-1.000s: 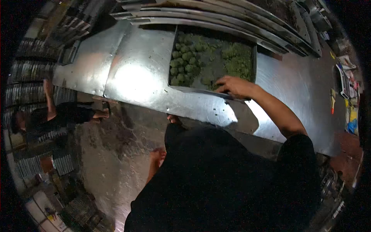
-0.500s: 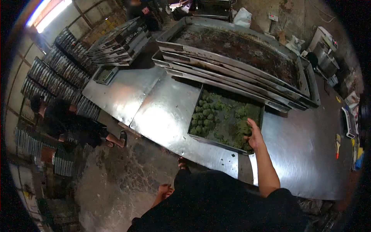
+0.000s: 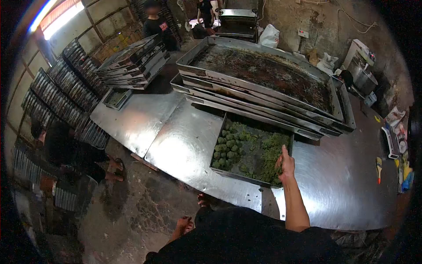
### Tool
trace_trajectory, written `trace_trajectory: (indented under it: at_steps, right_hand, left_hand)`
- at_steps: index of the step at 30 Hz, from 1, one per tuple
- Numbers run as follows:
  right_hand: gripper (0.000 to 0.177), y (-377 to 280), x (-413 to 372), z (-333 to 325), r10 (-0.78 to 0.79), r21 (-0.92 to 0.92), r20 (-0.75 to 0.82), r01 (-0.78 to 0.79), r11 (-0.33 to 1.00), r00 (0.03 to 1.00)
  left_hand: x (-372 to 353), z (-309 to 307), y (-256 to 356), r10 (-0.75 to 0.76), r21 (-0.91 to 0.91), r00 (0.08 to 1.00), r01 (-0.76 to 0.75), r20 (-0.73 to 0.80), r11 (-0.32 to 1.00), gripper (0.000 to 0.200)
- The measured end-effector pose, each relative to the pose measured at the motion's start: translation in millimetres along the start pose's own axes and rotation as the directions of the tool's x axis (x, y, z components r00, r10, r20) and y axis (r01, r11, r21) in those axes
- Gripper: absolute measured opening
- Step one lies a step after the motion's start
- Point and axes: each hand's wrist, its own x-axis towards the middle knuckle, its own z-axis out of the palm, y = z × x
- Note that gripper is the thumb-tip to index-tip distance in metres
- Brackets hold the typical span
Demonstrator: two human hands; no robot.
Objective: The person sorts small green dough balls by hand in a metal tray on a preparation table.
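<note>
A shallow metal tray (image 3: pixel 241 177) sits on the steel table in front of me. Rounded green balls (image 3: pixel 225 148) are grouped along its left side, while loose green crumbly dough (image 3: pixel 273 147) covers much of the right. My right hand (image 3: pixel 286 166) is at the tray's right side, in the crumbly dough; one digit points up and the other fingers curl round some dough, partly hidden. Low beside my body, away from the table, hangs my left hand (image 3: pixel 185 225) with curled fingers; its inside is hidden.
Large stacked trays (image 3: pixel 263 75) stand directly behind the small tray. Another tray stack (image 3: pixel 132 66) and a small tray (image 3: pixel 117 98) are at the table's far left. A brush (image 3: pixel 379 170) lies at right. One person (image 3: pixel 66 145) bends at left; another person (image 3: pixel 157 27) stands behind.
My right hand has lowered into the crumbly dough and its fingers have curled in. The view has tilted up slightly. The person at left has shifted left.
</note>
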Motion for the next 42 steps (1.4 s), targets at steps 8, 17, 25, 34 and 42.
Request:
trace_trajectory:
  at_steps: [8,17,25,34,42]
  right_hand:
    - [0.026,3.4,-5.5,-10.5,-0.486,-0.412,0.196,0.522,0.747,0.851]
    - [0.041,8.9,-23.9,-17.3,-0.123,-0.788,0.272,0.294,0.542,0.954]
    - [0.031,12.4,-6.7,-26.2,-0.471,-0.686,0.358,0.569,0.452,0.806]
    - [0.052,9.1,-13.9,3.1,-0.803,-0.461,0.185,0.771,0.439,0.567]
    - [0.055,21.2,-2.2,-28.1,-0.448,-0.473,0.131,0.453,0.756,0.884]
  left_hand:
    - [3.4,0.7,-21.4,0.009,-0.208,0.997,0.006,0.071,0.978,0.028]
    - [35.1,0.3,-93.1,0.082,-0.664,0.862,0.323,0.501,0.674,0.029]
    - [52.0,2.5,-98.1,-0.031,-0.623,0.946,0.237,0.323,0.745,0.029]
    - [-8.5,20.7,-16.0,-0.335,-0.259,0.933,0.294,-0.131,0.920,0.029]
    - [-1.8,24.8,-29.6,-0.299,-0.103,0.950,0.290,-0.089,0.951,0.029]
